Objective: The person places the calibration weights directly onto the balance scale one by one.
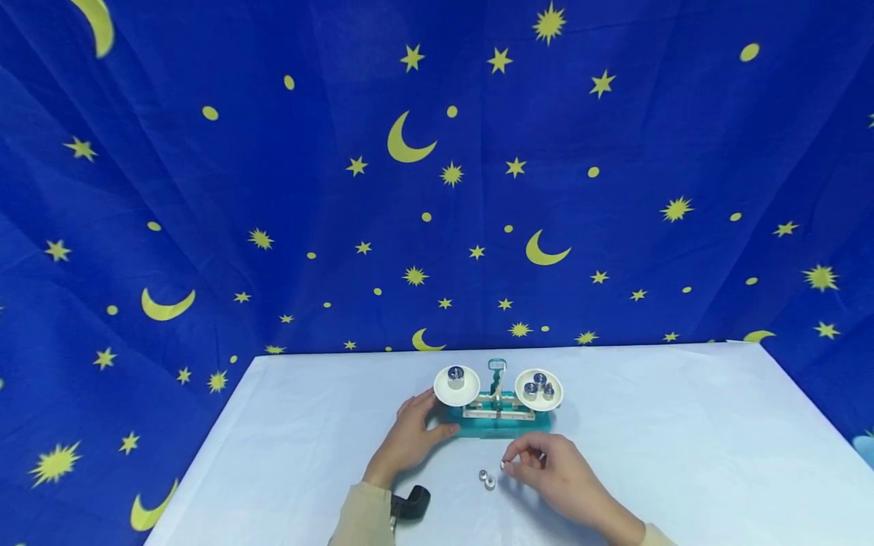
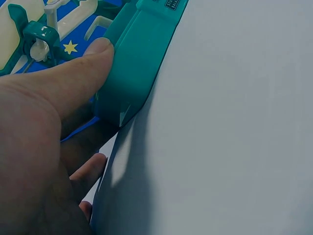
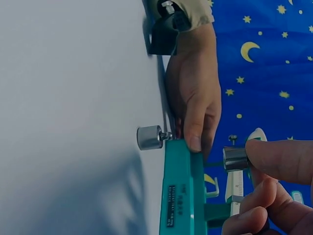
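A teal balance scale [image 1: 501, 429] stands on the table with two white pans. The left pan [image 1: 459, 399] bears one larger metal weight [image 1: 455, 378]; three metal weights [image 1: 530, 391] sit in the right pan [image 1: 539, 406]. My left hand [image 1: 410, 436] grips the left end of the teal base [image 2: 134, 63], thumb on its front edge, the other fingers partly hidden beyond it. In front of the base, my right hand [image 1: 556, 474] pinches a small metal weight [image 3: 235, 159] between thumb and finger, raised off the table. Two small weights [image 1: 490, 483] are on the table left of that hand.
A white cloth covers the table [image 1: 683, 440]. Behind it hangs a blue curtain [image 1: 478, 205] with yellow stars and moons. A black device [image 1: 412, 503] is strapped at the left wrist, beside a beige sleeve [image 1: 365, 516].
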`<state>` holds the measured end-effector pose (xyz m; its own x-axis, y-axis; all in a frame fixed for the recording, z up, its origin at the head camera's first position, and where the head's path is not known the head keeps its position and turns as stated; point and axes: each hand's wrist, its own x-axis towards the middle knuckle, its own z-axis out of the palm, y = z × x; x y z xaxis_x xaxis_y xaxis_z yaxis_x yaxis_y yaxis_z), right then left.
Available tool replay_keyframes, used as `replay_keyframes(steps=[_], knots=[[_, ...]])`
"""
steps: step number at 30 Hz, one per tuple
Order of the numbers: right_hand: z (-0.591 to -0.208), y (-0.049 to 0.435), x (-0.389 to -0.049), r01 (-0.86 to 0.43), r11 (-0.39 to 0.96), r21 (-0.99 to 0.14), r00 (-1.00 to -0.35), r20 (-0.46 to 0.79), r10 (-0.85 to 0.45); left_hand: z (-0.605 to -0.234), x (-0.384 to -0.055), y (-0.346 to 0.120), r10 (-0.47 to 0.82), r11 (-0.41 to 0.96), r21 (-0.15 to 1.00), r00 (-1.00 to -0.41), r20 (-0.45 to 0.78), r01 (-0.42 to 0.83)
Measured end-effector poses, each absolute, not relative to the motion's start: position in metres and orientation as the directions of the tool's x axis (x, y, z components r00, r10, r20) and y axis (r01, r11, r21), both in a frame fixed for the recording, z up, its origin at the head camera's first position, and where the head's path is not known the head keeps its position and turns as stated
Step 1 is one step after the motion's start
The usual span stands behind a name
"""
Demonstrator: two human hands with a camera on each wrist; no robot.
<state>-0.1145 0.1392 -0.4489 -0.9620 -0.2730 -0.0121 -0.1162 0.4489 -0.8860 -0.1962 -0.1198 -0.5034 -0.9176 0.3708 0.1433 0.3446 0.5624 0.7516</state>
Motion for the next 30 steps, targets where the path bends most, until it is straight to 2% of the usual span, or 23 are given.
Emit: replay_keyframes(steps=[30], knots=[[-0.429,0.113,-0.124,-0.172,0.435,-0.884,-0.972,0.081,-0.22,-0.506,-0.198,-0.119,0.355,0.594,0.736,-0.927,0.122,0.324]])
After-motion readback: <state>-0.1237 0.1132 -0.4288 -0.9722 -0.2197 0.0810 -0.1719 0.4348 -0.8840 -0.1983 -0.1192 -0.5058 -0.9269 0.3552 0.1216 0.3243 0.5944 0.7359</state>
